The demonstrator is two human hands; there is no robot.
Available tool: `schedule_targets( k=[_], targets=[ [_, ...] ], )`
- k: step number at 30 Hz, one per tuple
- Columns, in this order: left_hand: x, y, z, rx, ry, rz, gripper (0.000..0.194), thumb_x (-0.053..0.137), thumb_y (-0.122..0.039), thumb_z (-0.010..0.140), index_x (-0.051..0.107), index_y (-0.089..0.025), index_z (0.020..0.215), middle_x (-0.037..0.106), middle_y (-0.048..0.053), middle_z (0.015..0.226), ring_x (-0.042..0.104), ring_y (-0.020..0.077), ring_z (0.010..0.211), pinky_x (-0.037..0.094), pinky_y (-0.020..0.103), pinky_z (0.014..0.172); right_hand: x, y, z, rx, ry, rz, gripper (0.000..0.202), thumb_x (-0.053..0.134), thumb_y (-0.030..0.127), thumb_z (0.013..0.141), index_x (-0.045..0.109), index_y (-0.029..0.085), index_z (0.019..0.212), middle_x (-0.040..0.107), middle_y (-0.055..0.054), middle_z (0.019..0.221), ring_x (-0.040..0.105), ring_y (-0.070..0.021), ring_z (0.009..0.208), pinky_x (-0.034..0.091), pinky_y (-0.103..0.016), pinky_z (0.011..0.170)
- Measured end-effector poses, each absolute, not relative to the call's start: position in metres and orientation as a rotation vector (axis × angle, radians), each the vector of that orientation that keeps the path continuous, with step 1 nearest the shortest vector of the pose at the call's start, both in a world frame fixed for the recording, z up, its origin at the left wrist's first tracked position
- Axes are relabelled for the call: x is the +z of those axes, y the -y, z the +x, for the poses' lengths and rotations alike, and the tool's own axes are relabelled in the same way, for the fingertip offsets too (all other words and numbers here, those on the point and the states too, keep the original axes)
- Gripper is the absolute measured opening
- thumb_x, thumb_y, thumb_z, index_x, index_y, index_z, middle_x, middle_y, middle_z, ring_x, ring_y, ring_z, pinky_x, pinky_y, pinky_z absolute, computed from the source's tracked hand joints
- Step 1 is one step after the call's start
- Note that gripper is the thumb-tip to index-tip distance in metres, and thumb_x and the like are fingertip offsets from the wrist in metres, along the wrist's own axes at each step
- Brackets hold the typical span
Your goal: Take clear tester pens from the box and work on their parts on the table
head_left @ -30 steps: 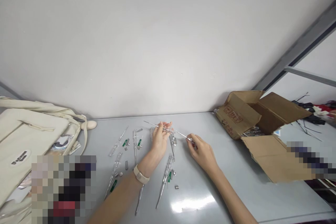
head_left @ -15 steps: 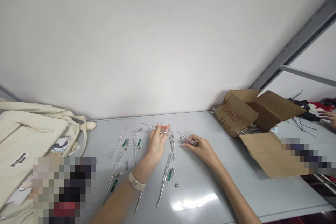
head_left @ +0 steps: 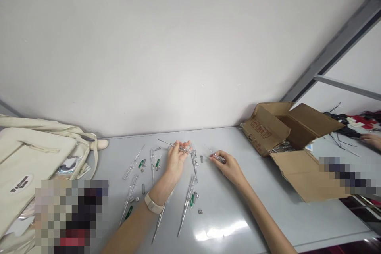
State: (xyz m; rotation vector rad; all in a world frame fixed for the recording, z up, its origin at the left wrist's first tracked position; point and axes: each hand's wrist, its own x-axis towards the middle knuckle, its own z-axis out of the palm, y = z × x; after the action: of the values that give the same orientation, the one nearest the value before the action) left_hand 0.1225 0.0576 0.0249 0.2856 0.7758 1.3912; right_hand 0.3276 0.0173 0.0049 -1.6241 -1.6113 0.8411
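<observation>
My left hand (head_left: 175, 158) is closed round the clear handle of a tester screwdriver (head_left: 171, 144), its thin metal shaft pointing up and left. To the right, my right hand (head_left: 228, 165) grips a second screwdriver (head_left: 212, 152), mostly hidden in the fingers except the shaft. A small metal cylinder, perhaps a spring (head_left: 201, 159), lies on the table just left of my right fingertips. Around my left hand lie several more clear tester screwdrivers, such as one in front (head_left: 187, 205), with green strips (head_left: 192, 200) and small metal pieces (head_left: 200, 211) beside them.
An opened cardboard box (head_left: 262, 131) stands at the back right, with clear items inside. A cream bag (head_left: 38, 151) takes up the left end of the grey table (head_left: 232, 198). Another person's hand (head_left: 372, 140) shows at the far right, near black and red items (head_left: 361, 123).
My right hand has moved slightly right, away from the small metal cylinder, which now lies apart from the fingers. My left hand keeps its screwdriver and has shifted only a little left.
</observation>
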Motion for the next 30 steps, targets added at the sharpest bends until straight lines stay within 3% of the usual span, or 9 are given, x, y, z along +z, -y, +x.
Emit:
schedule_targets(
  k=[2, 7, 14, 22, 24, 27, 30],
  targets=[
    [0.025, -0.06, 0.124, 1.386, -0.788, 0.284, 0.026, 0.075, -0.033, 0.077, 0.053, -0.018, 0.073, 0.069, 0.006, 0.076, 0.067, 0.0263, 0.103, 0.046, 0.049, 0.1, 0.001, -0.023, 0.321, 0.869, 1.576, -1.554, 0.034, 0.055, 0.054, 0.085, 0.056, 0.02, 0.079, 0.068, -0.003, 0.08, 0.058, -0.0176, 0.07, 0.042, -0.026, 0.064],
    [0.022, -0.06, 0.126, 1.359, -0.775, 0.369, 0.028, 0.076, -0.038, 0.075, 0.056, -0.018, 0.072, 0.07, 0.007, 0.08, 0.067, 0.0276, 0.105, 0.043, 0.05, 0.103, 0.001, -0.027, 0.306, 1.031, 1.553, -1.494, 0.035, 0.052, 0.057, 0.086, 0.053, 0.022, 0.083, 0.067, -0.001, 0.079, 0.047, -0.012, 0.049, 0.037, -0.025, 0.05],
    [0.03, -0.066, 0.143, 1.274, -0.761, 0.567, 0.027, 0.074, -0.042, 0.076, 0.066, -0.016, 0.075, 0.073, 0.013, 0.099, 0.059, 0.0271, 0.117, 0.033, 0.043, 0.109, 0.0, -0.03, 0.332, 0.631, 1.521, -1.744, 0.03, 0.054, 0.051, 0.082, 0.058, 0.021, 0.081, 0.067, -0.002, 0.081, 0.059, -0.0187, 0.075, 0.041, -0.026, 0.069],
    [0.02, -0.089, 0.216, 1.283, -0.773, 0.533, 0.026, 0.072, -0.04, 0.077, 0.064, -0.016, 0.069, 0.07, 0.007, 0.082, 0.063, 0.0199, 0.102, 0.039, 0.035, 0.101, -0.005, -0.032, 0.367, 0.48, 1.353, -1.977, 0.033, 0.056, 0.052, 0.076, 0.062, 0.02, 0.075, 0.066, -0.006, 0.073, 0.057, -0.0228, 0.071, 0.036, -0.029, 0.065],
    [0.017, -0.091, 0.227, 1.284, -0.772, 0.518, 0.025, 0.072, -0.038, 0.077, 0.064, -0.016, 0.068, 0.068, 0.006, 0.078, 0.064, 0.0187, 0.096, 0.04, 0.034, 0.099, -0.003, -0.031, 0.368, 0.455, 1.329, -1.992, 0.034, 0.057, 0.053, 0.076, 0.063, 0.019, 0.081, 0.067, -0.006, 0.077, 0.057, -0.0222, 0.071, 0.037, -0.029, 0.065],
    [0.016, -0.093, 0.235, 1.295, -0.755, 0.489, 0.025, 0.071, -0.037, 0.079, 0.064, -0.015, 0.069, 0.068, 0.007, 0.079, 0.064, 0.0183, 0.093, 0.04, 0.033, 0.098, 0.002, -0.028, 0.362, 0.443, 1.318, -1.914, 0.039, 0.054, 0.055, 0.081, 0.063, 0.018, 0.094, 0.067, -0.006, 0.082, 0.056, -0.0196, 0.069, 0.037, -0.028, 0.065],
    [0.016, -0.091, 0.236, 1.31, -0.73, 0.455, 0.027, 0.069, -0.039, 0.081, 0.063, -0.015, 0.07, 0.068, 0.007, 0.08, 0.065, 0.0194, 0.096, 0.041, 0.034, 0.098, 0.008, -0.026, 0.353, 0.567, 1.433, -1.739, 0.042, 0.047, 0.057, 0.088, 0.064, 0.018, 0.084, 0.066, -0.003, 0.075, 0.055, -0.0177, 0.067, 0.038, -0.026, 0.065]
  ],
)
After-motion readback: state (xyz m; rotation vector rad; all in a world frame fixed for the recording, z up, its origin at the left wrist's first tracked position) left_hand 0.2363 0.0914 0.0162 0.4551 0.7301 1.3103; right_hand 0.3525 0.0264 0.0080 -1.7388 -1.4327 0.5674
